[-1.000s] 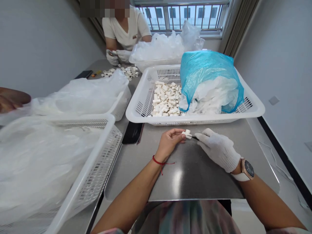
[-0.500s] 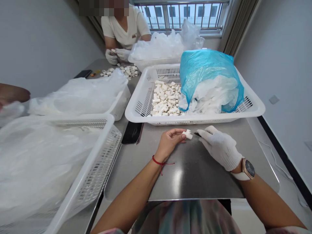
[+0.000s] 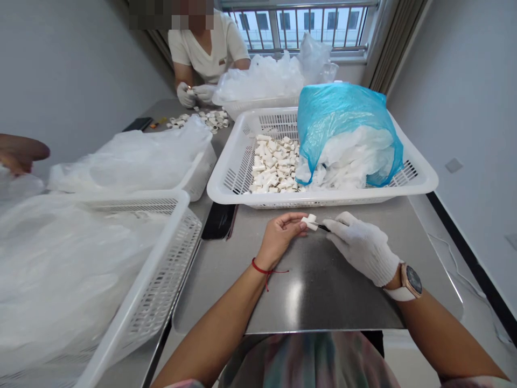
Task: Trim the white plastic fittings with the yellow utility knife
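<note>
Bare, with a red string at the wrist, my left hand (image 3: 280,237) pinches a small white tee pipe fitting (image 3: 310,222) between thumb and fingers above the metal table. My right hand (image 3: 359,242), in a white knit glove, is closed on a thin tool with a dark handle (image 3: 323,228), possibly a small knife. The tool's slim tip meets the fitting; most of its handle is hidden in the glove. Just beyond both hands stands a white plastic basket (image 3: 323,198) with many similar fittings (image 3: 277,164) in its left part.
A blue plastic bag (image 3: 343,108) fills the basket's right side. At left, another white basket (image 3: 161,231) holds clear plastic bags. A black phone-like object (image 3: 219,221) lies between the baskets. A gloved co-worker (image 3: 210,48) sits at the far end by loose fittings (image 3: 212,119); another person's arm (image 3: 24,148) shows at left.
The fitting has turned slightly in my left hand. My right hand has shifted a little left, and more of the tool's dark handle shows against the fitting.
</note>
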The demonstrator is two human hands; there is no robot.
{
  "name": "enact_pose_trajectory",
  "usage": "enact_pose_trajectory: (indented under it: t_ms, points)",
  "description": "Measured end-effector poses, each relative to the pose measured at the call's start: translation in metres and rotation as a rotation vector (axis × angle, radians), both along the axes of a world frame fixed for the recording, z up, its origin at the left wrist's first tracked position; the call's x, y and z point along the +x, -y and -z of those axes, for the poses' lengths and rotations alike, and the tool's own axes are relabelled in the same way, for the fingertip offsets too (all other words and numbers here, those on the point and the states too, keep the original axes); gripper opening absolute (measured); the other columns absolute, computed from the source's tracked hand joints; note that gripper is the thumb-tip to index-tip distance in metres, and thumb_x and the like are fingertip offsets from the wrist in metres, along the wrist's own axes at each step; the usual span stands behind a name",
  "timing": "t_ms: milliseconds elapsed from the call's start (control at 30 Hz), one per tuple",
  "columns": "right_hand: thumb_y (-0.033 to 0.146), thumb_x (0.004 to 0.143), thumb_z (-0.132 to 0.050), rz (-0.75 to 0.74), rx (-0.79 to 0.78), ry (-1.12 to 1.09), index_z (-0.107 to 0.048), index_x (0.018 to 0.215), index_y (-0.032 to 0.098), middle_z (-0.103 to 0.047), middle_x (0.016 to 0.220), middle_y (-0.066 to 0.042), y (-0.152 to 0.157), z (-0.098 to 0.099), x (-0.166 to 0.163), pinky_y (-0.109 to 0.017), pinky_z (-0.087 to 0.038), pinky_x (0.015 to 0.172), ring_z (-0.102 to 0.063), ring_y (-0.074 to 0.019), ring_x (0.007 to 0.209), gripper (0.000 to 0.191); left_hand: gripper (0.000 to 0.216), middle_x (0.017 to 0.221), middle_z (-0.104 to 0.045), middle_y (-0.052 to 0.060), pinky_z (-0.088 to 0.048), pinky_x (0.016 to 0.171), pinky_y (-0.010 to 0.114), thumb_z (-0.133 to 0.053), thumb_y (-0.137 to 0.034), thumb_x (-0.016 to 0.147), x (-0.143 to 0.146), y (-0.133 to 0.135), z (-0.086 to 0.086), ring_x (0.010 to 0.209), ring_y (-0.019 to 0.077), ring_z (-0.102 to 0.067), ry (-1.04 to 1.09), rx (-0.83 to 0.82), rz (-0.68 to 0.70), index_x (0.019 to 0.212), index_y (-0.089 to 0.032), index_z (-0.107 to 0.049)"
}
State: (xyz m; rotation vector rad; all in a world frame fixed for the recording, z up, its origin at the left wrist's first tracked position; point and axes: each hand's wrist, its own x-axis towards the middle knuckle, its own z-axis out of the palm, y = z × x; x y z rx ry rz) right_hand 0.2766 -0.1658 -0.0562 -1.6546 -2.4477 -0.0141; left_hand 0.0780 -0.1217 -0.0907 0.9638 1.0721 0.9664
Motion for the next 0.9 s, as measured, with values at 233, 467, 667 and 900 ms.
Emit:
enact_pose_trajectory:
  t_ms: [233,467,667,900]
  points:
    - [0.035,0.097,-0.041,0.076,0.076,0.002,-0.061,0.119,0.029,-0.064,0.098,0.000,0.0005,0.0030,0.0003,-0.025,-0.029,0.049,-0.058,-0.0106,0.065,0.030,0.037,0.087,-0.075,0.008,-0.058,0.070,0.032,-0.082,-0.032,0.062,0.0009,0.0011,-0.0013,0.079,0.0204,-0.070,0.006,0.019,0.012,0.093,-0.015,-0.074]
    - [0.034,0.096,-0.044,0.029,0.035,-0.025,-0.062,0.119,0.030,-0.065,0.097,0.000,0.0019,0.0023,-0.0014,-0.024,-0.028,0.049,-0.057,-0.0101,0.067,0.029,0.033,0.080,-0.075,0.006,-0.058,0.068,0.030,-0.082,-0.033,0.061,-0.0001,0.0000,-0.0042,0.071,0.0171,-0.068,-0.027,0.036,-0.013,0.087,-0.014,-0.074]
    - [0.034,0.098,-0.041,0.034,0.049,-0.008,-0.063,0.116,0.028,-0.064,0.096,-0.001,-0.0002,0.0038,0.0010,-0.024,-0.028,0.049,-0.057,-0.0102,0.066,0.030,0.029,0.074,-0.074,0.004,-0.058,0.067,0.029,-0.081,-0.033,0.061,0.0014,0.0015,-0.0070,0.064,0.0146,-0.065,-0.056,0.037,-0.036,0.083,-0.015,-0.074]
    - [0.034,0.098,-0.041,0.001,-0.015,-0.002,-0.061,0.121,0.031,-0.064,0.096,-0.001,0.0005,0.0009,-0.0011,-0.023,-0.029,0.050,-0.056,-0.0091,0.065,0.030,0.029,0.070,-0.071,0.004,-0.056,0.063,0.028,-0.081,-0.035,0.061,0.0010,-0.0005,-0.0010,0.059,0.0132,-0.062,-0.066,0.038,-0.070,0.080,-0.014,-0.073]
